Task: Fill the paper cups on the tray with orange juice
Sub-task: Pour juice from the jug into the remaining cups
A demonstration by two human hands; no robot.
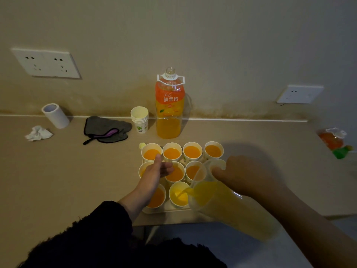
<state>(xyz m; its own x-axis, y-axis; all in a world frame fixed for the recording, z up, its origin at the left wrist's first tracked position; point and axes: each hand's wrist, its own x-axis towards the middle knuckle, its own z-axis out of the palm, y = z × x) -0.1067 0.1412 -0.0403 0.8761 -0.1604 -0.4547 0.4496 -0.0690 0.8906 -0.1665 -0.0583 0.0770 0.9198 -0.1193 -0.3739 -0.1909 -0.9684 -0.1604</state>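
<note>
A plain beige wall (212, 35) rises behind the tan worktop (67, 171), darkened by brownish staining (119, 97) just above the worktop's back edge, where a thin white strip (231, 119) runs. A double socket plate (46, 63) sits high towards the left; a single socket (299, 94) sits lower towards the right. Grey floor (193, 235) shows below the front edge. The light is dim and warm.

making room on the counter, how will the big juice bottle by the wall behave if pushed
The orange juice bottle probably feels heavy: juice shows below its label. Tall and narrow, it may tip if pushed high. Its neck has no cap, so tipping would likely spill.
</note>
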